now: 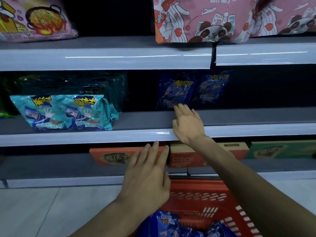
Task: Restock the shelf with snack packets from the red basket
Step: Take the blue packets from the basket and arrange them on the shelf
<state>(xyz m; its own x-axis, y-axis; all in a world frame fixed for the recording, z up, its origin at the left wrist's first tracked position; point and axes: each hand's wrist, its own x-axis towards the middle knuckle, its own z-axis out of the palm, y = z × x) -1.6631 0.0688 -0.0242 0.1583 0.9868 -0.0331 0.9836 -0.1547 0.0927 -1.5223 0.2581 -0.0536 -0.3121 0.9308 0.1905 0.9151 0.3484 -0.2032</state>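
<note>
- Shelf (85, 137), middle: 2 blue packets (176, 93) stand near its back edge; right hand (187, 124), fingers straight, touches the left one.
- Left hand (147, 175) flat, empty, above red basket (205, 199).

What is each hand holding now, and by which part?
Nothing is held. The right hand lies open, its fingers straight at the lower edge of a dark blue packet. The left hand is open above the red basket.

Dark blue snack packets (176, 90), teal packets (65, 112), red slotted basket (205, 194), pink panda-print bags (201, 19)
</note>
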